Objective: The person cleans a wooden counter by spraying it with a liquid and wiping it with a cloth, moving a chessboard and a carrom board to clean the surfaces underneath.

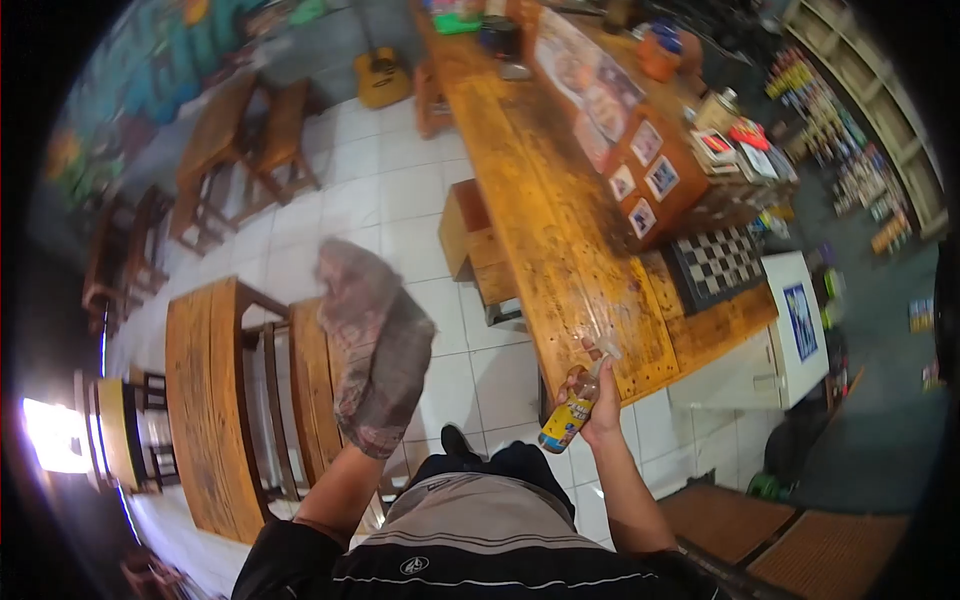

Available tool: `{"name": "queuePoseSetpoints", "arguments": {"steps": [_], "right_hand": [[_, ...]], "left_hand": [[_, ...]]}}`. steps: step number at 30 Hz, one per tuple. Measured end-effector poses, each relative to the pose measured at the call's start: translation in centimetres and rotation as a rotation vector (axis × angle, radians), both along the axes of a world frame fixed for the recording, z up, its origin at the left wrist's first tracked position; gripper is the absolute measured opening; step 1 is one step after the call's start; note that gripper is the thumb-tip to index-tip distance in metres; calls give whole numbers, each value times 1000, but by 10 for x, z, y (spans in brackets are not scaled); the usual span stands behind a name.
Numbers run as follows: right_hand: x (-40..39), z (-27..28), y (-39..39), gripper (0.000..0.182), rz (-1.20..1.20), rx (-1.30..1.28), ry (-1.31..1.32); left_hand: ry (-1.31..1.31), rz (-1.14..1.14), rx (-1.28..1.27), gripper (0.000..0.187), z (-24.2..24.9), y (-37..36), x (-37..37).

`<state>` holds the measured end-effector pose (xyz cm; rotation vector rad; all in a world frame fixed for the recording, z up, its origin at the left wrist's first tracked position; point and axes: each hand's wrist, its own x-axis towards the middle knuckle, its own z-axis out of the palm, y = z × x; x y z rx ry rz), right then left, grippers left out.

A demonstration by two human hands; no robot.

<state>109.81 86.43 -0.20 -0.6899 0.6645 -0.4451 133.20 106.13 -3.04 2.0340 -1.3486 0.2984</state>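
Overhead, long wooden counter (560, 230) over white tiled floor (390, 190); left grip (372, 430) clutching cloth (375, 350), right grip (598, 400) around spray bottle (575, 405).

White tiled floor (380, 200); long wooden counter (560, 230); wooden tables, stools left; guitar (380, 75) against wall; bright glare lower left.

A chessboard (716, 264) lies on the long wooden table (560, 230).

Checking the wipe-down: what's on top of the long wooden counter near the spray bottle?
Near the spray bottle the long wooden counter looks bare; farther along lie photos and a chessboard. Anything beneath them is hidden.
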Motion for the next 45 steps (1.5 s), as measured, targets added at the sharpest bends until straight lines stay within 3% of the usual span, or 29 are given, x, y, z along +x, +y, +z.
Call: {"name": "queuePoseSetpoints", "arguments": {"steps": [1,2,4,8,10,11,15,17,18,20,24,26,27,28,30,31,34,38,41,42,44,45], "right_hand": [[-4,0,-8,58,-82,-56,5],[-8,0,-17,58,-126,-54,7],[-20,-1,-38,50,-271,-120,27],[-42,-25,-75,45,-368,-209,95],[-45,-27,-87,41,-424,-181,89],[-42,-26,-95,40,-440,-194,149],[-37,-34,-125,36,-392,-184,172],[-35,-43,-139,35,-349,-163,164],[-32,-43,-145,35,-358,-162,167],[-25,-43,-153,36,-406,-133,137],[-15,-41,-158,39,-471,-192,191],[-9,-43,-157,39,-525,-177,209],[-6,-44,-156,40,-547,-175,221],[-2,-47,-154,40,-556,-171,230],[9,-57,-151,42,-623,-97,268],[18,-54,-147,42,-637,-97,273],[44,-40,-142,40,-683,-144,345],[57,-46,-123,34,-647,-142,383],[64,-46,-103,34,-711,-102,377],[63,-48,-93,34,-723,-94,389],[59,-54,-86,38,-857,-73,422],[56,-51,-85,38,-866,-76,419]], "left_hand": [[-57,-40,21,35,1,-14,4],[-214,-141,224,34,9,-41,2],[-275,-219,269,39,63,-99,-11],[-533,-226,332,50,-38,-216,21],[-705,-175,349,58,-92,-239,28],[-248,-359,460,63,-130,-246,44],[-518,-515,639,66,-102,-254,70],[-234,-420,627,44,-88,-260,88],[-235,-430,626,44,-83,-267,95],[-130,-244,506,59,-79,-277,110],[-202,-177,557,53,-120,-315,142],[-284,-143,566,46,-136,-333,138],[-113,-173,380,38,-140,-341,123],[-108,-184,385,38,-131,-342,101],[-315,-349,659,34,-101,-333,71],[-316,-364,656,34,-101,-324,75],[-218,-472,531,42,-96,-321,95],[-267,-215,681,61,-92,-334,182],[-390,-89,894,69,-61,-348,192],[-388,-107,899,69,-83,-342,188],[-398,-214,485,78,-141,-330,182],[-497,-172,713,69,-139,-319,149]]}}
